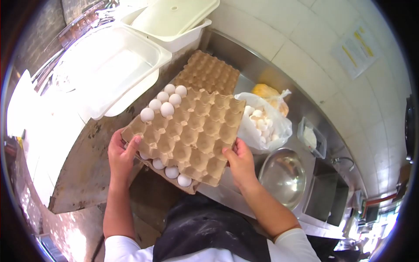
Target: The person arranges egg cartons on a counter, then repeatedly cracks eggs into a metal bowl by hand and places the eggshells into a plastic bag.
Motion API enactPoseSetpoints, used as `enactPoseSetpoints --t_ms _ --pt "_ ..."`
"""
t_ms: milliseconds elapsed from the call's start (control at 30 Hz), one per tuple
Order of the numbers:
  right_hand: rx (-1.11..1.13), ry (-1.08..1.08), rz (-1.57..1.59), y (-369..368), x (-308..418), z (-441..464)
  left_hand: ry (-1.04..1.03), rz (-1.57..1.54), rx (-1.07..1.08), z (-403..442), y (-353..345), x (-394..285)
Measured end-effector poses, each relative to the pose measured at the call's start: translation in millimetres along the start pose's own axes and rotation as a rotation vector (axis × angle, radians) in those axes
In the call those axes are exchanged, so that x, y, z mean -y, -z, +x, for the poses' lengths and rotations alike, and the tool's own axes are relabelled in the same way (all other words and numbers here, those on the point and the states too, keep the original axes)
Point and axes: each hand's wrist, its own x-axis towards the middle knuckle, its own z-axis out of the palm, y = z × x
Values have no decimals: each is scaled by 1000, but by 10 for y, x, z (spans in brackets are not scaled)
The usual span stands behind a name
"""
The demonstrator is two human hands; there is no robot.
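Observation:
A brown cardboard egg tray (196, 135) is between my hands, tilted, with several white eggs (167, 109) grouped at its far left corner and its other cups bare. Beneath it sits a second egg tray (190, 189), where more white eggs (171, 172) show along the near edge. My left hand (122, 153) is closed on the left corner, thumb on top. On the right edge my right hand (240, 162) grips with the thumb over the rim. The fingers of both hands are partly hidden under the cardboard.
Behind lies another cardboard egg tray (211, 72). To the right are a plastic bag (279, 129) of eggshells, a yellowish bag (266, 91), a metal bowl (283, 177), a clear container (312, 137) and a sink (321, 196). White plastic tubs (161, 65) stand at left.

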Motion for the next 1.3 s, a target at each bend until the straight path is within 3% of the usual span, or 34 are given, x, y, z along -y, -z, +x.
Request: enactPoseSetpoints --t_ms 133,300,433,533,600,733,800,1000,1100,1300 --pt "24 31 58 73 31 106 -57 -12 -53 42 -122 -75" --pt "40 29 86 185 161 264 -114 218 -99 76 -233 -249" --pt "52 85 92 402 162 451 -103 128 -109 89 -467 -387" --pt "42 135 108 617 310 615 -179 115 -110 289 -741 -407" --pt "-3 126 89 763 471 769 -228 268 -49 529 -946 -453" --pt "-10 157 35 1035 776 1284 -147 348 30 1073 -1425 -630" --pt "-79 104 -159 1137 893 1612 -239 405 24 1397 -1646 -484" --pt "-9 121 -175 1116 807 2617 -120 534 29 2069 -1927 -40" --pt "-14 129 -166 1201 536 3110 -199 483 6 2359 -1951 394" --pt "-1 -13 -26 925 356 3194 -120 628 -45 2402 -1916 476"
